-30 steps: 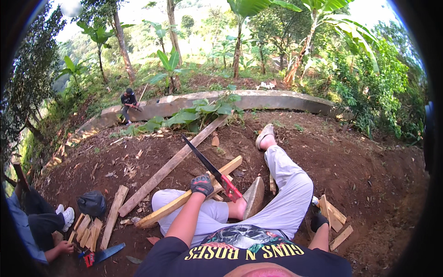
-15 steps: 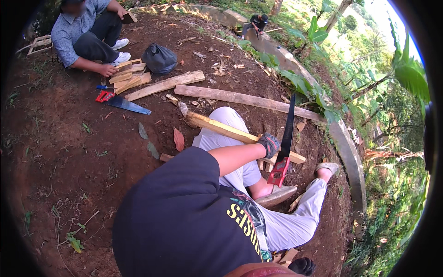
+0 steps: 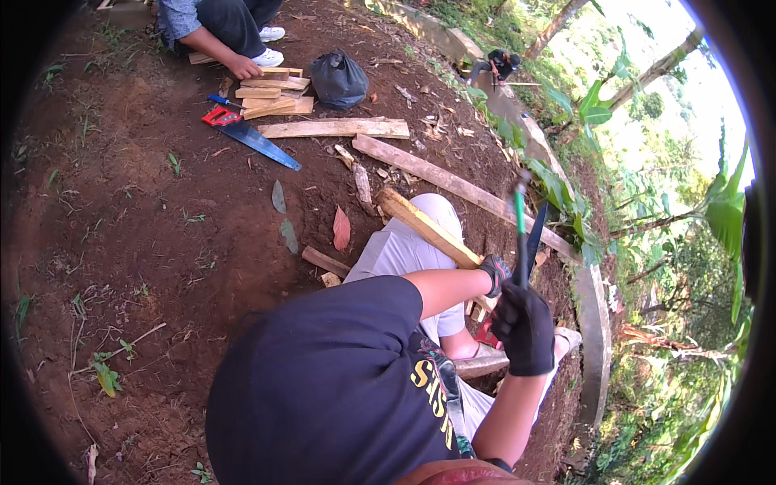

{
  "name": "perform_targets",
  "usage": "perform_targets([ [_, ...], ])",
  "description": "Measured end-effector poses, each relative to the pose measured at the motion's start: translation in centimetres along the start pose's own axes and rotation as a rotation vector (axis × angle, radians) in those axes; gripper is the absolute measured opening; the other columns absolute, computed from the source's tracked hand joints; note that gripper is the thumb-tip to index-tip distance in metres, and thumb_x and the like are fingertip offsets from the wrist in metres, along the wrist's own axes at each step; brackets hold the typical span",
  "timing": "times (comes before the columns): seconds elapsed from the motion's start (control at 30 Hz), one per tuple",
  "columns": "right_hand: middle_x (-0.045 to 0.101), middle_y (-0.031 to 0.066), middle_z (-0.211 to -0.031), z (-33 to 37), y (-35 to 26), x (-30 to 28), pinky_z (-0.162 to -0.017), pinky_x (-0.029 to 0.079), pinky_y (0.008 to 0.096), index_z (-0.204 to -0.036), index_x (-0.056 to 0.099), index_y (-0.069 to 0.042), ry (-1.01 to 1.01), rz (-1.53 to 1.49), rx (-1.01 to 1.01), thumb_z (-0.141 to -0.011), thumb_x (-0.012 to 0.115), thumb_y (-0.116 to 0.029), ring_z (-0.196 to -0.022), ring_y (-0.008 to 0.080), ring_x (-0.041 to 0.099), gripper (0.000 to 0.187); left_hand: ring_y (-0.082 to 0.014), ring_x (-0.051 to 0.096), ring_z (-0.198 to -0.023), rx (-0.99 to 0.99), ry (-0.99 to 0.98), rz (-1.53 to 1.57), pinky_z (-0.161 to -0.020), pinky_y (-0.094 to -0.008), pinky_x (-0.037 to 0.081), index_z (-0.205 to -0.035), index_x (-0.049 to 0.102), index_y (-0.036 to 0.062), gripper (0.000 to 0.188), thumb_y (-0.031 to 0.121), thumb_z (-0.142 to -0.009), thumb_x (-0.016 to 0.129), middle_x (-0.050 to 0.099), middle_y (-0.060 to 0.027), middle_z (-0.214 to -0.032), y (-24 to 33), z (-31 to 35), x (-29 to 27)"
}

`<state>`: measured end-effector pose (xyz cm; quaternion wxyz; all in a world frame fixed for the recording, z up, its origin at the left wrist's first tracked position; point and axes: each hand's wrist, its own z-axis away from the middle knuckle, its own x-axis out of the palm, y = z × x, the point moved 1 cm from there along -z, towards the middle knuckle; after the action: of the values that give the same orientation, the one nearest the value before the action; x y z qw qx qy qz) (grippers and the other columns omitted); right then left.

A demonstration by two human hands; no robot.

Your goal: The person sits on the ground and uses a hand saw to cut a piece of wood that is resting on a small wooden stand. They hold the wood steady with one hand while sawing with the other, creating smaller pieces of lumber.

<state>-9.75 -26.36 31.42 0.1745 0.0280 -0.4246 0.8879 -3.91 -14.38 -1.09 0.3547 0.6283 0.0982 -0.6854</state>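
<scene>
My left hand point(image 3: 495, 275), in a grey and black glove, is closed on a narrow wooden plank point(image 3: 428, 229) that slants across my bent leg. My right hand point(image 3: 525, 330), in a black glove, is raised in front of it and wraps round the grip of a hammer point(image 3: 520, 222). The hammer points up; its shaft shows green, and its head is blurred by motion. Behind the hammer stands a handsaw, its dark blade point(image 3: 535, 242) upward and its red handle point(image 3: 487, 331) partly hidden by my right hand. What supports the saw is hidden.
Beyond my knee lie two long planks, one pale point(image 3: 339, 128) and one reddish point(image 3: 461, 182). A co-worker's hand point(image 3: 245, 67) touches a pile of short boards point(image 3: 279, 95), near a blue-bladed saw point(image 3: 255, 144) and a black bag point(image 3: 339, 79). A concrete edge point(image 3: 594, 339) curves along the right.
My right hand has come up from the lower edge with the hammer, now in front of the saw. My left hand stays on the plank. The whole view has shifted.
</scene>
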Motion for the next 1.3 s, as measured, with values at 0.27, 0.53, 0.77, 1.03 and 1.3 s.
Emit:
perform_targets([
  [0.27,0.076,0.0156,-0.090,-8.8,-1.9,16.9,-0.059,0.056,0.0319,-0.154,0.041,0.011,-0.335,0.784,-0.462,-0.100,0.071,-0.049,-0.073,0.0180,0.073,0.086,-0.0237,0.074,-0.117,0.134,-0.101,-0.063,-0.091,-0.0442,0.057,-0.117,0.081,0.0180,0.031,0.034,-0.095,0.067,0.080,-0.0049,-0.120,3.1,2.8,-3.2],
  [0.53,0.077,0.0154,-0.107,-5.5,4.1,5.3,-0.086,0.058,0.0339,-0.145,0.057,0.004,-0.288,0.767,-0.491,-0.100,0.072,-0.024,-0.094,0.0209,0.074,0.055,-0.0239,0.075,-0.114,0.158,-0.121,-0.033,-0.088,-0.0439,0.058,-0.114,0.082,0.0186,0.029,0.033,-0.094,0.067,0.080,-0.0053,-0.117,2.9,3.3,-3.5],
  [0.77,0.074,0.0100,-0.102,-1.9,10.6,-11.9,-0.075,0.055,0.0284,-0.143,0.060,0.003,0.325,0.220,-0.320,-0.104,0.067,-0.018,-0.083,0.0134,0.068,0.045,-0.0295,0.078,-0.102,0.198,0.004,-0.045,-0.086,-0.0437,0.061,-0.111,0.082,0.0127,0.030,0.024,-0.088,0.066,0.081,-0.0118,-0.109,1.9,3.1,-4.4],
  [1.03,0.078,0.0168,-0.113,-1.5,23.6,-20.3,-0.098,0.056,0.0407,-0.145,0.061,-0.003,0.763,0.736,-0.063,-0.088,0.080,-0.054,-0.107,0.0292,0.074,0.079,-0.0313,0.078,-0.101,0.224,-0.010,-0.069,-0.083,-0.0454,0.061,-0.112,0.080,0.0122,0.030,0.025,-0.088,0.066,0.080,-0.0151,-0.111,1.8,2.8,-4.9],
  [1.3,0.070,0.0248,-0.115,-5.6,23.7,-16.6,-0.090,0.053,0.0520,-0.124,0.068,-0.003,0.761,0.671,-0.360,-0.096,0.073,-0.032,-0.106,0.0446,0.068,0.041,-0.0340,0.077,-0.106,0.197,-0.118,-0.103,-0.088,-0.0468,0.061,-0.113,0.079,0.0079,0.032,0.020,-0.089,0.062,0.078,-0.0182,-0.117,2.8,3.0,-5.9],
])
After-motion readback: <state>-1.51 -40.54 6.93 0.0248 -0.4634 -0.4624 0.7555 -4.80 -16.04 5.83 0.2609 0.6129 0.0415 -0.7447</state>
